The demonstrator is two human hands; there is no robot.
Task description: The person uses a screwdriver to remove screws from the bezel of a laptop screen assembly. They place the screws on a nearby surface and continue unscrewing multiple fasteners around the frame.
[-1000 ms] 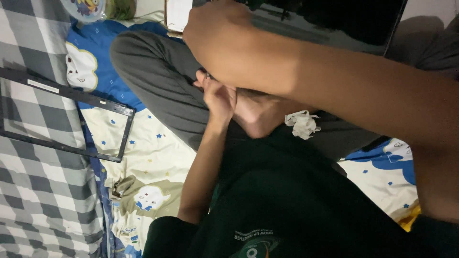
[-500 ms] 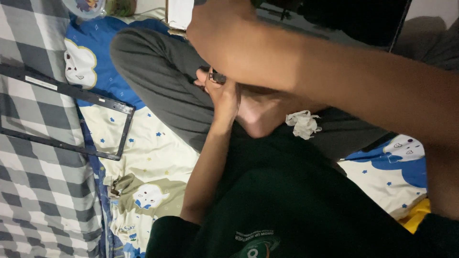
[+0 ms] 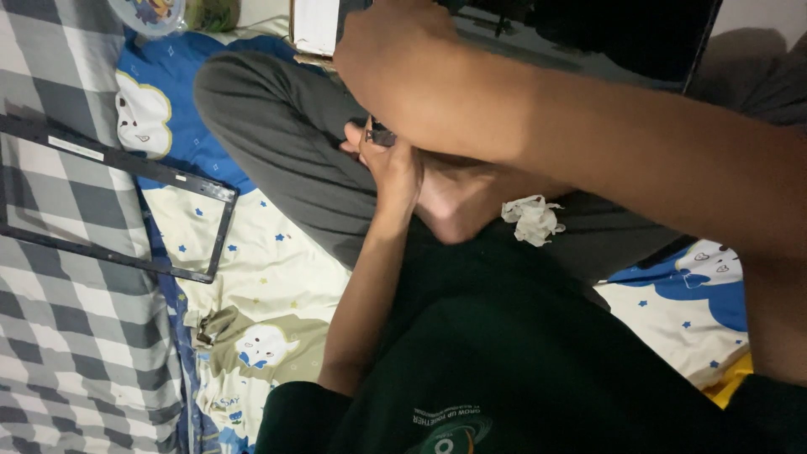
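- A small dark part (image 3: pixel 380 134), seemingly hard plastic or metal with a dull sheen, sits pinched at the fingertips of the left hand (image 3: pixel 393 164); too little shows to say which.
- The thin black frame (image 3: pixel 118 160) looks like smooth matt plastic, with a pale paper-like sticker on one bar.
- The grey checked blanket (image 3: pixel 76 336) is soft woven cloth, matt.
- The printed bedsheet (image 3: pixel 277 261), cream and blue, is smooth cotton-like fabric, lightly creased.
- Grey trousers (image 3: pixel 269 126) show a plain matt knit.
- A crumpled white tissue (image 3: pixel 532 220) looks papery and rough.
- The dark green shirt (image 3: pixel 521 361) is matt cloth with a printed emblem.
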